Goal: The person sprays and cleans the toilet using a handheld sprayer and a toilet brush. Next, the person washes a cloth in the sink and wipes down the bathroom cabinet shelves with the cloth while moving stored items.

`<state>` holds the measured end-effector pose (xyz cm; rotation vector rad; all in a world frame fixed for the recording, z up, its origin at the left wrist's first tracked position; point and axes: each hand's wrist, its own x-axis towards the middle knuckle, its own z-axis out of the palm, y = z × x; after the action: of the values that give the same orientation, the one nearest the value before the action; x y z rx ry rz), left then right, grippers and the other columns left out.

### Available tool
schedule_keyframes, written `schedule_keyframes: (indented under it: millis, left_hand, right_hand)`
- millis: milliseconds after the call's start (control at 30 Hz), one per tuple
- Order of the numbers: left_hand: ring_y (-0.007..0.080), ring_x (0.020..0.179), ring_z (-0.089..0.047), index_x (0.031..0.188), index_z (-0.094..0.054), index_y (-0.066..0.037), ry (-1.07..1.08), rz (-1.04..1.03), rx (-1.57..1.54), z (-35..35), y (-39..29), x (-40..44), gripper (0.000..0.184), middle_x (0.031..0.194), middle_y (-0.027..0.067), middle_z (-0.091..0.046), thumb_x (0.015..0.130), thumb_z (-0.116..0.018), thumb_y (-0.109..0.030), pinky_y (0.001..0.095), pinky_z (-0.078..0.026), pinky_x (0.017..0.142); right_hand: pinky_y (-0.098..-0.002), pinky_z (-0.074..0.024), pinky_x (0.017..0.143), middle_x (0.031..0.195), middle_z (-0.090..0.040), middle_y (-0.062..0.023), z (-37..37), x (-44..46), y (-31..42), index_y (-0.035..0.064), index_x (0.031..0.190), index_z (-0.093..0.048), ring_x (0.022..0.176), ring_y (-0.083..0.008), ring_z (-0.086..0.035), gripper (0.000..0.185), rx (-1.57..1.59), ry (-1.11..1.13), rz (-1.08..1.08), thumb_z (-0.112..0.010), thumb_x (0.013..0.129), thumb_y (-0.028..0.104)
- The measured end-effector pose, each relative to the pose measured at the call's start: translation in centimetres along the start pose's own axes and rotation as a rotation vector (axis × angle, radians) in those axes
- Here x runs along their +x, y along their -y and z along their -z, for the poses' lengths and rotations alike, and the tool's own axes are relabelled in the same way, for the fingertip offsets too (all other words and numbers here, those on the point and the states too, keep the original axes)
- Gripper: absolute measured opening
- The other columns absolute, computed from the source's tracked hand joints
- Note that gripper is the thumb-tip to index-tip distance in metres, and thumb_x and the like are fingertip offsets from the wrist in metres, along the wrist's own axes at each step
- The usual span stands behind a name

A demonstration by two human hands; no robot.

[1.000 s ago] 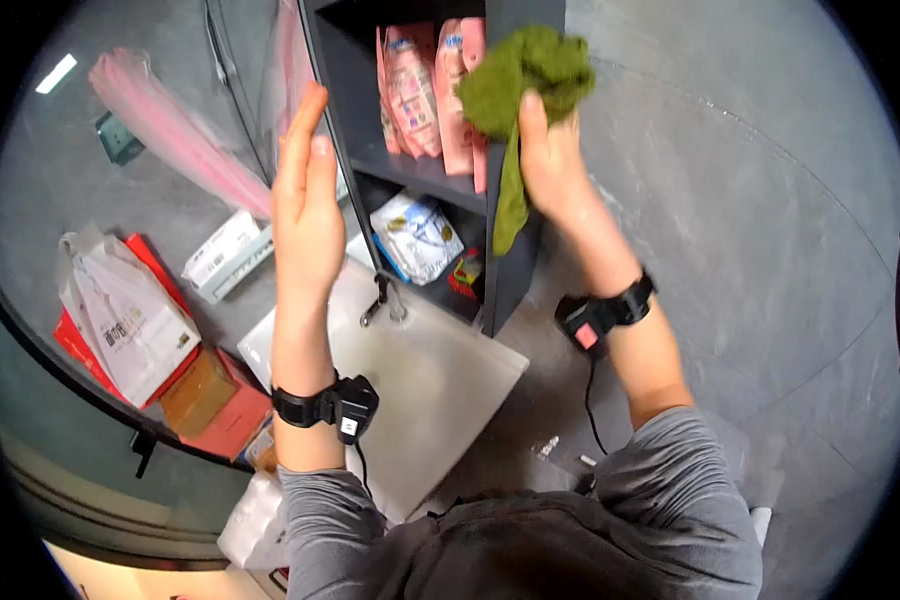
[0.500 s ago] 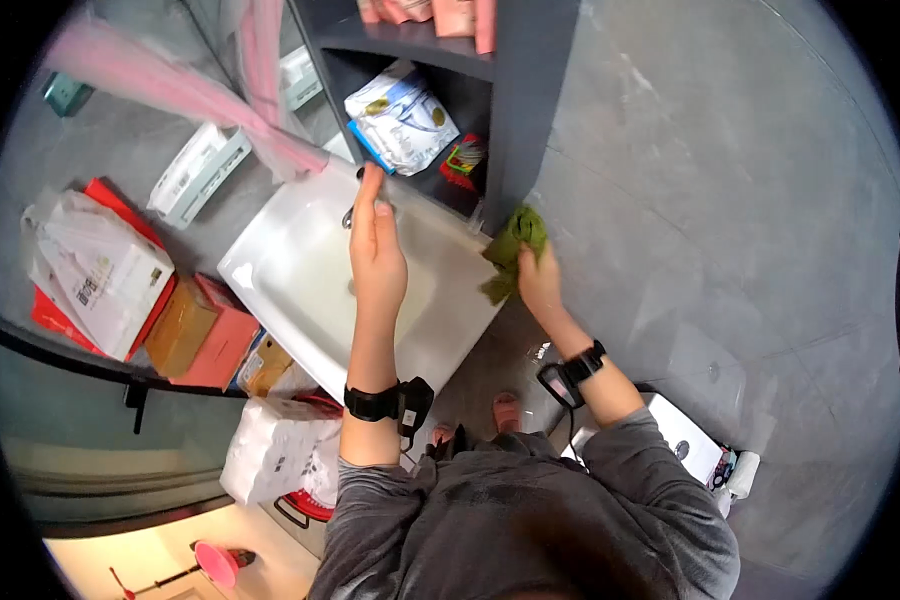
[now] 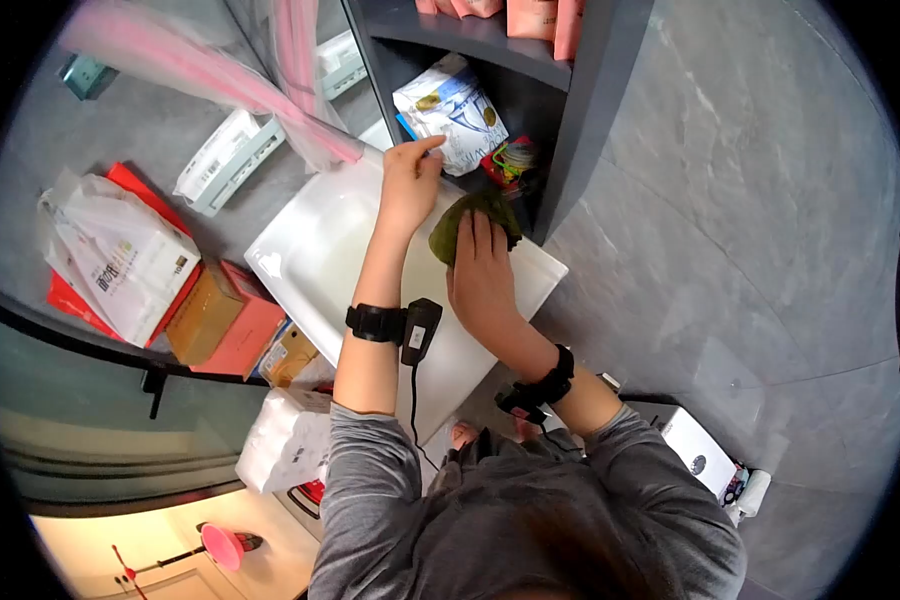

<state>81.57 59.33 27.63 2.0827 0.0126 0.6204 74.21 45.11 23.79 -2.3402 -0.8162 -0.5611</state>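
Observation:
My right hand (image 3: 483, 270) holds a crumpled green cloth (image 3: 460, 225) over the back right part of the white sink (image 3: 310, 235), near its right rim. Fingers lie spread over the top of the cloth. My left hand (image 3: 411, 185) is raised above the back of the sink, just left of the cloth, with its fingers bent and the index finger pointing right. Nothing shows in it. The faucet is hidden behind my hands. Both wrists wear black straps with small devices and cables.
Behind the sink, a dark shelf (image 3: 595, 110) holds a white and blue bag (image 3: 455, 115) and pink packages (image 3: 532, 18). Left are a plastic bag (image 3: 120, 260), boxes (image 3: 240, 335), a white rack (image 3: 232, 160) and pink tulle (image 3: 195, 65). A white bin (image 3: 692, 450) stands at lower right.
My right hand has brought the green cloth down and left from beside the shelf to the sink. My left hand's fingers, straight before, are now bent. The view has tilted down.

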Motion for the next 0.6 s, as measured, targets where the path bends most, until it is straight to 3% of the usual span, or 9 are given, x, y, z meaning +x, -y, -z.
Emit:
schedule_keyframes:
  millis: [167,267,300,367,433,500,567,600]
  left_hand:
    - [0.0170,0.079,-0.046,0.097,-0.061,-0.011,0.058,-0.037,0.034,0.5,0.2,1.3,0.021,0.092,0.0117,-0.042,0.077,-0.055,-0.009,0.0239,-0.039,0.074]
    - [0.0161,0.080,-0.045,0.098,-0.060,-0.011,0.064,-0.033,-0.023,0.5,0.1,0.5,0.022,0.092,0.0114,-0.042,0.077,-0.055,-0.009,0.0232,-0.038,0.073]
    - [0.0169,0.078,-0.046,0.095,-0.061,-0.010,0.002,-0.123,0.039,0.4,-0.2,0.0,0.020,0.091,0.0116,-0.043,0.076,-0.055,-0.008,0.0243,-0.040,0.071]
    - [0.0177,0.076,-0.048,0.093,-0.061,-0.008,-0.056,-0.214,0.100,0.3,-1.3,-1.2,0.018,0.089,0.0118,-0.044,0.076,-0.055,-0.008,0.0254,-0.041,0.069]
    - [0.0201,0.067,-0.050,0.090,-0.061,-0.005,-0.100,-0.181,0.214,0.1,-2.8,-2.6,0.016,0.080,0.0113,-0.050,0.076,-0.053,-0.004,0.0277,-0.042,0.063]
    - [0.0211,0.065,-0.051,0.086,-0.061,-0.004,-0.037,-0.173,0.164,-0.7,-3.4,-3.3,0.012,0.076,0.0121,-0.052,0.075,-0.055,-0.007,0.0283,-0.043,0.062]
    - [0.0250,0.064,-0.053,0.080,-0.062,-0.006,0.241,-0.044,0.133,-1.8,-4.3,-4.1,0.010,0.072,0.0107,-0.052,0.072,-0.058,-0.010,0.0320,-0.044,0.061]
    - [0.0248,0.068,-0.053,0.078,-0.059,-0.005,0.312,0.032,0.109,-2.2,-4.6,-4.2,0.010,0.068,0.0091,-0.052,0.070,-0.059,-0.013,0.0324,-0.043,0.061]
  right_hand:
    - [-0.0366,-0.0396,0.081,0.120,-0.036,-0.0178,-2.9,2.6,-1.2,-0.0060,0.117,-0.034,0.093,-0.0313,-0.044,0.061,-0.233,-0.054,-0.089,-0.060,0.065,0.011]
    - [-0.0366,-0.0414,0.078,0.120,-0.037,-0.0154,-3.3,2.5,-1.1,-0.0051,0.117,-0.036,0.090,-0.0303,-0.046,0.059,-0.244,-0.050,-0.108,-0.060,0.066,0.012]
    - [-0.0366,-0.0414,0.078,0.120,-0.037,-0.0154,-2.9,2.2,-1.1,-0.0051,0.117,-0.036,0.090,-0.0303,-0.046,0.059,-0.244,-0.050,-0.107,-0.060,0.066,0.012]
    - [-0.0363,-0.0404,0.080,0.120,-0.036,-0.0170,-1.1,0.8,-1.2,-0.0056,0.118,-0.035,0.093,-0.0308,-0.045,0.059,-0.279,0.111,-0.115,-0.059,0.066,0.012]
    - [-0.0359,-0.0390,0.082,0.120,-0.036,-0.0178,0.2,-1.1,-2.3,-0.0063,0.118,-0.035,0.094,-0.0312,-0.043,0.059,-0.239,0.133,-0.094,-0.059,0.066,0.010]
    - [-0.0362,-0.0376,0.083,0.119,-0.034,-0.0185,1.1,-2.5,-3.2,-0.0071,0.118,-0.034,0.094,-0.0321,-0.042,0.060,-0.211,0.131,0.042,-0.059,0.066,0.008]
    - [-0.0359,-0.0374,0.083,0.118,-0.035,-0.0186,2.5,-2.9,-2.9,-0.0076,0.118,-0.034,0.094,-0.0322,-0.042,0.061,-0.165,0.183,-0.039,-0.059,0.063,0.005]
    - [-0.0359,-0.0371,0.083,0.118,-0.035,-0.0188,2.9,-3.1,-3.2,-0.0078,0.118,-0.034,0.094,-0.0325,-0.042,0.062,-0.212,0.147,0.067,-0.060,0.062,0.005]
